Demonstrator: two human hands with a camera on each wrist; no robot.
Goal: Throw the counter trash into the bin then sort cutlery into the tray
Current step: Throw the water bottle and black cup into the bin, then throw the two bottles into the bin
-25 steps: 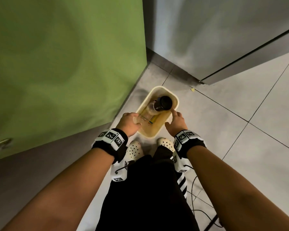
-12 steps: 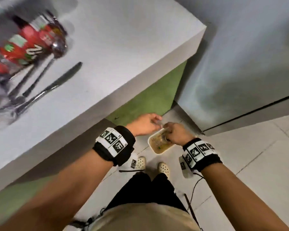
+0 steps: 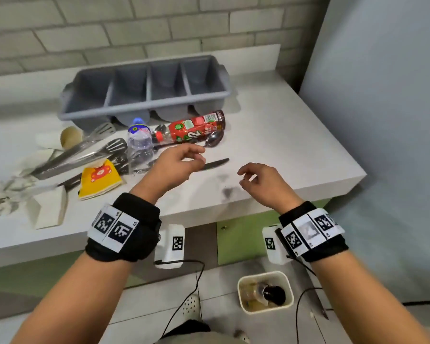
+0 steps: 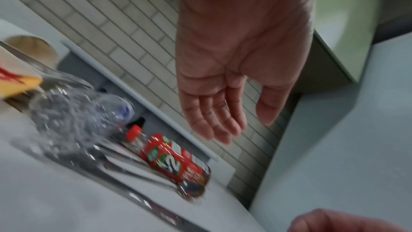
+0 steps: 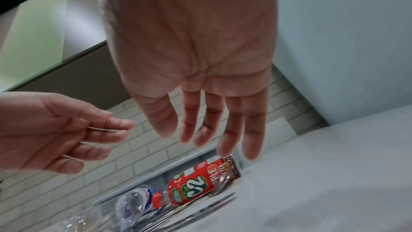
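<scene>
Trash clearing is, by my judgement, only partly done. The small cream plastic bin (image 3: 287,281) on the floor below the worktop's edge already holds a dark-capped container and some clear plastic, but most of the rubbish is still up on the white worktop (image 3: 296,150).

Both my hands hover over it with nothing in them. My left hand (image 3: 176,165) hangs above the black-handled table knife (image 3: 214,164), fingers (image 4: 214,123) loosely curved and relaxed. My right hand (image 3: 261,181) is just beside it, nearer the worktop's corner, its fingers (image 5: 231,126) fairly straight and spread, gripping nothing.

Left to throw, as I read it:
- the red-labelled apple drink bottle (image 3: 194,126), lying on its side just in front of the tray, red cap to the left;
- the clear crinkled water bottle with the blue cap (image 3: 139,140), standing just left of it;
- the yellow paper carton with a red bear print (image 3: 101,178);
- the pale paper cup lying on its side (image 3: 68,137);
- white folded card (image 3: 47,207) and crumpled wrapping at the left edge.

The grey four-compartment plastic cutlery tray (image 3: 144,88) sits at the back by the brick wall, and I see nothing in the compartments. So sorting has not begun: a metal spoon (image 3: 212,140) touches the drink bottle, the knife lies alone nearer me, and forks and slotted metal utensils (image 3: 90,150) are tangled among the rubbish on the left.
</scene>
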